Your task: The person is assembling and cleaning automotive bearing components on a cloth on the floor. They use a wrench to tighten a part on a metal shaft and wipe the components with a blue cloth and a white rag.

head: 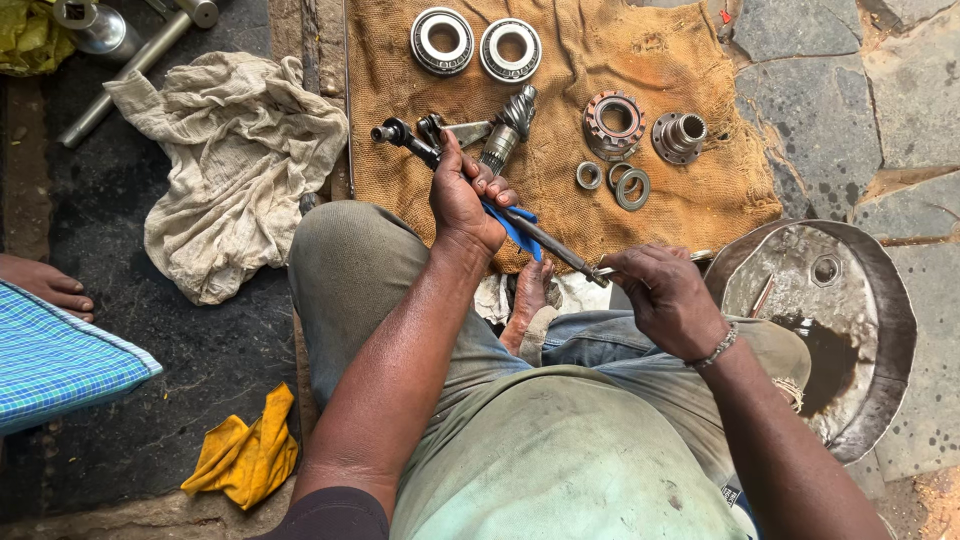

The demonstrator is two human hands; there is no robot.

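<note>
The left hand (pixel 463 195) is closed around a long dark steel rod with a jointed end and a strip of blue tape (pixel 470 185), gripping it near the middle. The right hand (pixel 662 295) is pinched narrowly on the rod's lower tip, where a small metal piece shows; what it is cannot be told. The rod spans diagonally between both hands, above the person's lap.

The rod appears rigid and moderately heavy, and its bare metal is probably oily and slick. The taped section just below the left hand likely offers the surest hold.

Beyond the left hand lies a brown burlap sack (pixel 700 200) carrying two ring-shaped roller bearings (pixel 476 43), a spiral-toothed steel pinion shaft (pixel 508 128), a rust-coloured ring gear piece (pixel 613 122), a grey flanged hub (pixel 679 135) and small flat washers (pixel 615 182).

Just right of the right hand stands a shallow round metal pan (pixel 880 300) holding a pool of dark oil (pixel 825 365). A crumpled beige cloth (pixel 235 160) lies left of the left hand.
</note>
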